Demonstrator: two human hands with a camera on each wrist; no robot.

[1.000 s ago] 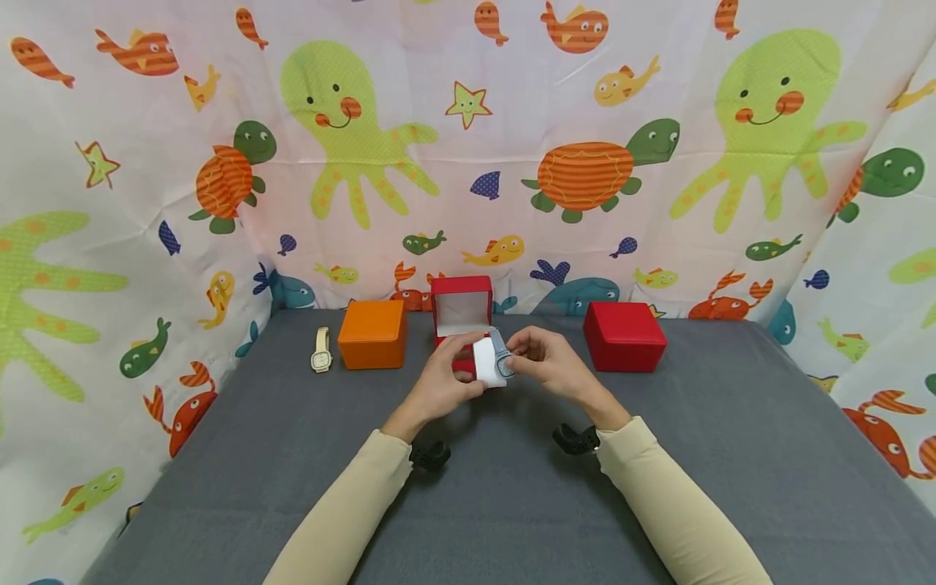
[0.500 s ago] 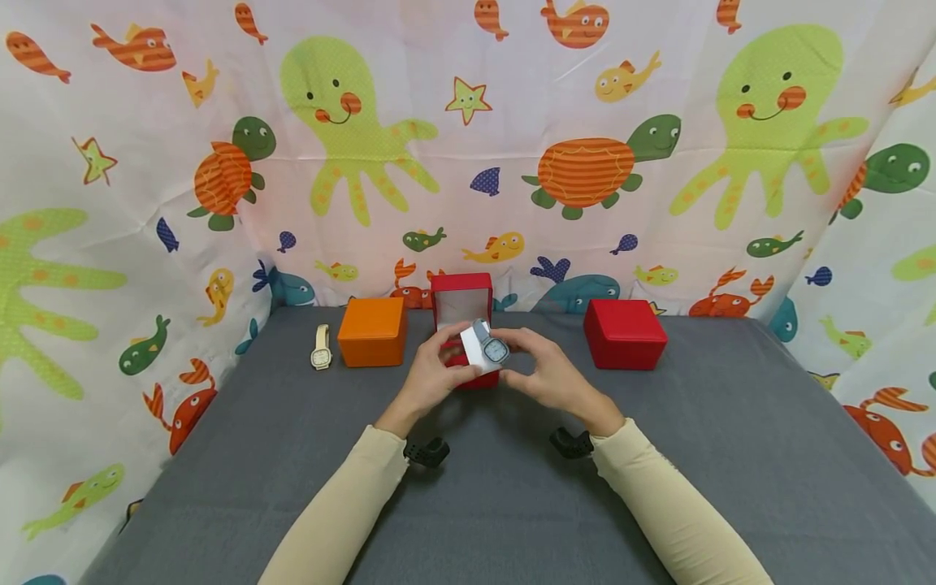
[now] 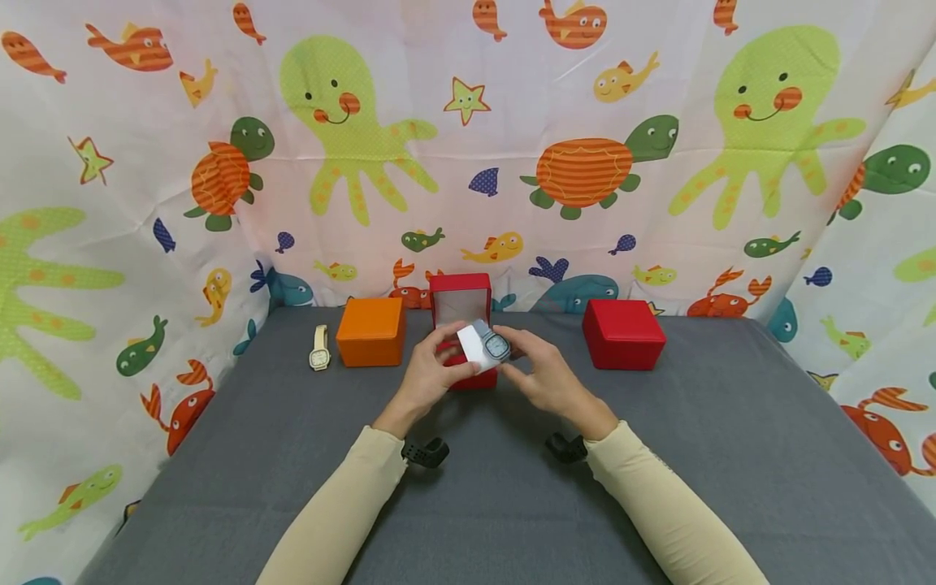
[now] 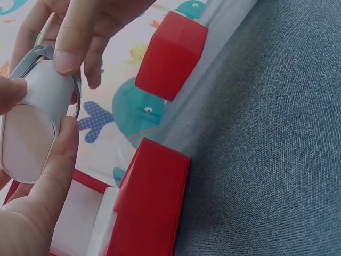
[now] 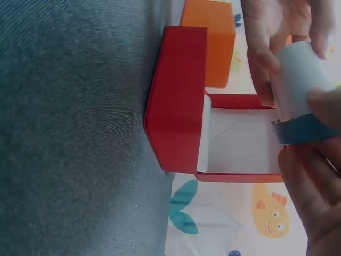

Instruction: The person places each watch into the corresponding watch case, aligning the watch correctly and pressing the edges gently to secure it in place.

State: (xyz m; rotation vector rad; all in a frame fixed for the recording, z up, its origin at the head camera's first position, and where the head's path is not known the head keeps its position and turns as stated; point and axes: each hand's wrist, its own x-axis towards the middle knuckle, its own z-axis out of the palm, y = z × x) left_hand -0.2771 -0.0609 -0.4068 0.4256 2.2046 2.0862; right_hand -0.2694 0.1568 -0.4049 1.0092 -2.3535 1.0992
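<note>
A white watch cushion [image 3: 471, 345] is held in the air in front of the open red box [image 3: 460, 282]. My left hand [image 3: 427, 374] grips its left end between thumb and fingers. Around the cushion's other end sits a wristwatch [image 3: 496, 347] with a blue-grey strap [image 5: 301, 129]; its dial faces up toward the head camera. My right hand [image 3: 552, 374] pinches the watch and cushion from the right, its thumb [image 4: 66, 58] against the white cushion in the left wrist view. The box's lid stands up, showing a white lining, and the hands partly hide its base.
An orange box [image 3: 371, 333] stands left of the open one, with a gold-coloured watch [image 3: 319, 349] lying beside it. To the right is a shut red box [image 3: 624, 335]. A printed curtain [image 3: 468, 187] hangs behind the grey tabletop [image 3: 497, 504].
Over the last second the cushion and watch turned and rose slightly, bringing the dial into view. My right hand shifted its fingers to the watch's right side. Little differs since half a second ago.
</note>
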